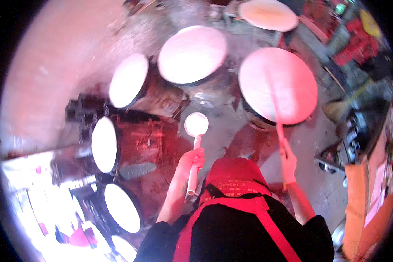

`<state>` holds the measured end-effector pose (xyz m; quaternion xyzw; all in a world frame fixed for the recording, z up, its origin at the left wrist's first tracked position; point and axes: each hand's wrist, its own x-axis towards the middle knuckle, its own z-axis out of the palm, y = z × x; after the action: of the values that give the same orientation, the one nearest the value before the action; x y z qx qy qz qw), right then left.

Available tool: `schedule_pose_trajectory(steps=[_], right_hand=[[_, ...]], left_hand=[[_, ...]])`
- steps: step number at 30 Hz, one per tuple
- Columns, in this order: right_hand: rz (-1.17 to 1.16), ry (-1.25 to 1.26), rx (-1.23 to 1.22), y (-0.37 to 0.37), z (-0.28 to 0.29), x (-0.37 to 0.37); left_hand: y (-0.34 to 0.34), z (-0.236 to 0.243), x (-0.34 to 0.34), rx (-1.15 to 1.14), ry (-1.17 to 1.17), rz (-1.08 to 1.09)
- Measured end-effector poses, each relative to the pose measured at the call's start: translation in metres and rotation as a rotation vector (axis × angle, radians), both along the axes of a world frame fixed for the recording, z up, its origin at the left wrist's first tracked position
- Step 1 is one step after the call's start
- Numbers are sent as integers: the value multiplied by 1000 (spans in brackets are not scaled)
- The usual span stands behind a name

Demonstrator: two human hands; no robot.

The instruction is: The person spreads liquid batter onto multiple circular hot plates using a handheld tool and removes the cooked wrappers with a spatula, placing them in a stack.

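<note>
- Your left hand is closed around the handle of a ladle; its round bowl lies just beyond your fingers, the handle end sticking out below them.
- Your right hand grips a thin stick, blurred at its far end, which reaches out over the right disc.
- The ladle's bowl looks pale and bright inside; you cannot tell whether it holds anything.
- You have one ladle, one stick and seven large discs in view, plus a pale sliver beyond the left group.
- Ahead of your left hand is a wide disc, with a narrower-looking one to its left.
- Left of that hand is another disc, and nearer you two more, one cut off low.
- The seventh, tan in the middle, is far ahead of your right hand.
- The discs are smooth and white, several dark-edged; glare hides whether they are filled vessels.
- Right of your right hand, a dark tray holds small blurred items, near a soft-looking orange cloth.
</note>
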<state>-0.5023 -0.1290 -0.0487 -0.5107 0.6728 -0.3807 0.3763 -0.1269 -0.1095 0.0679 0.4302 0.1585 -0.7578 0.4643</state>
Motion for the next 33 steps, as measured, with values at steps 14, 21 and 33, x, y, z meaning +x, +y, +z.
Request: schedule_pose_trajectory(steps=[14,21,33], right_hand=[[901,676,-304,-264,70,428],[834,786,-441,-332,43,483],[161,160,-475,-564,340,236]], left_hand=[[7,-12,147,-113,-379,382],[-54,9,221,-107,-341,289],[-172,10,238,-193,-264,169]])
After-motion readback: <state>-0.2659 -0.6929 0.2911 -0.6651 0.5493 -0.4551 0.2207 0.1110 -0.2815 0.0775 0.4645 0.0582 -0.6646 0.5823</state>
